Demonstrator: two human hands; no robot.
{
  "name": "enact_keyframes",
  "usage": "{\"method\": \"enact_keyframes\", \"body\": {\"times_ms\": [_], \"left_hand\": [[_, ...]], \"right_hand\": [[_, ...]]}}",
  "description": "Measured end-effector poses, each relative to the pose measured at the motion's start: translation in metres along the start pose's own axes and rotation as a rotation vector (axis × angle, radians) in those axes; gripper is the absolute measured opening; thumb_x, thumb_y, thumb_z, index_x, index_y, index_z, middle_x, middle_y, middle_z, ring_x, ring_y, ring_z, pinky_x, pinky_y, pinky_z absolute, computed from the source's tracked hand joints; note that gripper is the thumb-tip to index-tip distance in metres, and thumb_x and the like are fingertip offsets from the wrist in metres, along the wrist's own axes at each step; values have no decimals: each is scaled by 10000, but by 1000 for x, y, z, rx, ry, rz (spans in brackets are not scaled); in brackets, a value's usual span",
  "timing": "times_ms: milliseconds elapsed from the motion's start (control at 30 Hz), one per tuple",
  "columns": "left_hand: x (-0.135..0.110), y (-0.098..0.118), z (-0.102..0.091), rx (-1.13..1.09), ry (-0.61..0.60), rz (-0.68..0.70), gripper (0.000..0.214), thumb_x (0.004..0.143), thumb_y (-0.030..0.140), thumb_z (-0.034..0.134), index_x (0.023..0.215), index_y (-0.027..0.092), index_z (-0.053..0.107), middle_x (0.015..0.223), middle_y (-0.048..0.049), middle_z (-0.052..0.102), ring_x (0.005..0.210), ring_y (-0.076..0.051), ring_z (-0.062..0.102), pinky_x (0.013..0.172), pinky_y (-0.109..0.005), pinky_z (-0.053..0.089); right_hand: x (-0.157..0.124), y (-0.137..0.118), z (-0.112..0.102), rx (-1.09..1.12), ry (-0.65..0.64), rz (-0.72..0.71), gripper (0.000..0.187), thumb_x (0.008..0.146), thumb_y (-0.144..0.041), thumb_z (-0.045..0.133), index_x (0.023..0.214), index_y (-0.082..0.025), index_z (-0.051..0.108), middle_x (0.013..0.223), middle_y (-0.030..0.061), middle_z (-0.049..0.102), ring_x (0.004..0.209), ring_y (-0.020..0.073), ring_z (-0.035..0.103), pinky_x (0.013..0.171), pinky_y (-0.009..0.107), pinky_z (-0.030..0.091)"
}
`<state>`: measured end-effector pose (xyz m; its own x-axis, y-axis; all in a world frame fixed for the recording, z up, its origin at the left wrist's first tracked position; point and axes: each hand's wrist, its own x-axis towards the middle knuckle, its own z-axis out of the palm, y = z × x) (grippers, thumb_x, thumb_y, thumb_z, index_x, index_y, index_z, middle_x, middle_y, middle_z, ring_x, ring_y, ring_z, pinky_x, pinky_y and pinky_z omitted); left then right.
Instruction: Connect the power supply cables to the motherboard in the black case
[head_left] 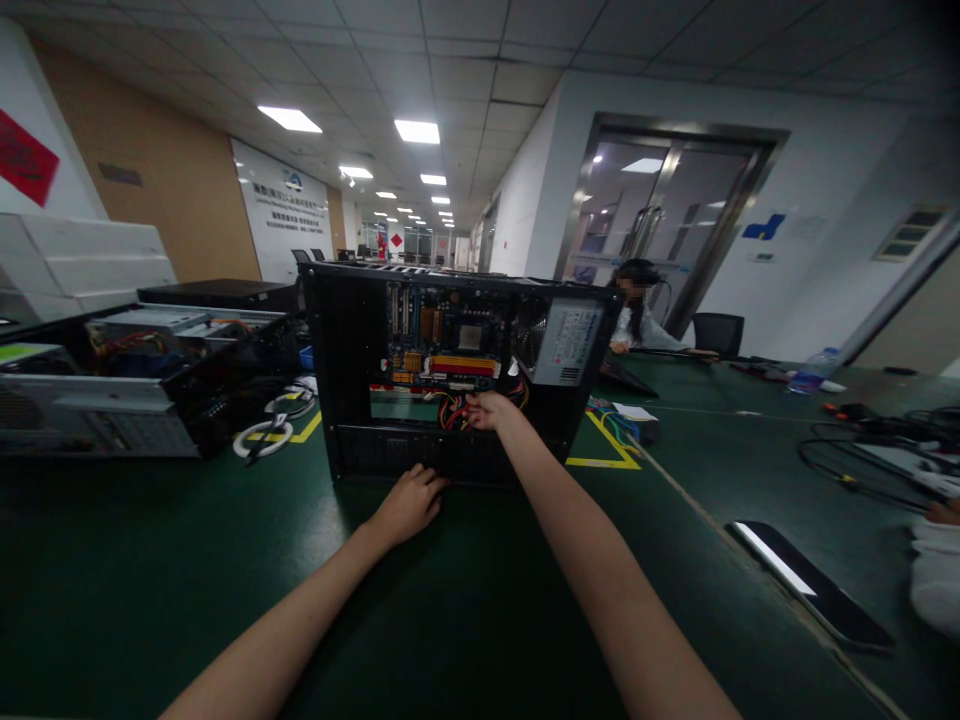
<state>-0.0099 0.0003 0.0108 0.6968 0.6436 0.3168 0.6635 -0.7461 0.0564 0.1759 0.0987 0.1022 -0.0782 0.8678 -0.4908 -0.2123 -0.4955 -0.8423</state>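
Observation:
A black computer case (390, 452) stands on the green table before me, its open side facing me. Inside it are a motherboard (489, 312) with red and yellow memory slots, and a silver power supply (568, 342) at upper right. My right hand (486, 410) reaches into the lower opening, its fingers closed on a bundle of red, yellow and black power cables (452, 412). Low at the case's front edge rests my left hand (412, 502), palm down, fingers loosely bent and apart, fingertips touching the bottom edge. The fingertips of the right hand are partly hidden among the cables.
Another opened computer case (120, 400) lies at left, beside coiled white cables (262, 435). Yellow tape (607, 462) marks the table. At right are a black phone-like slab (810, 580), black cables (840, 465), a bottle (814, 370) and another person's sleeve (934, 570). A person (637, 300) sits across.

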Motion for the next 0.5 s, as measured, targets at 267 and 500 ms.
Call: {"method": "enact_keyframes", "body": {"times_ms": [267, 500], "left_hand": [[0, 1, -1, -18, -9, -4, 303, 796, 164, 464, 1095, 185, 508, 934, -60, 527, 896, -201, 448, 796, -322, 384], [-1, 0, 0, -21, -12, -6, 304, 804, 168, 454, 1104, 188, 498, 952, -66, 520, 903, -199, 448, 791, -321, 383]], "right_hand": [[8, -7, -3, 29, -25, 83, 182, 885, -147, 290, 718, -169, 357, 540, -20, 448, 358, 33, 314, 314, 85, 190], [16, -12, -4, 34, -25, 93, 190, 879, -130, 284, 706, -166, 352, 584, 0, 488, 358, 24, 307, 310, 82, 179]]}}
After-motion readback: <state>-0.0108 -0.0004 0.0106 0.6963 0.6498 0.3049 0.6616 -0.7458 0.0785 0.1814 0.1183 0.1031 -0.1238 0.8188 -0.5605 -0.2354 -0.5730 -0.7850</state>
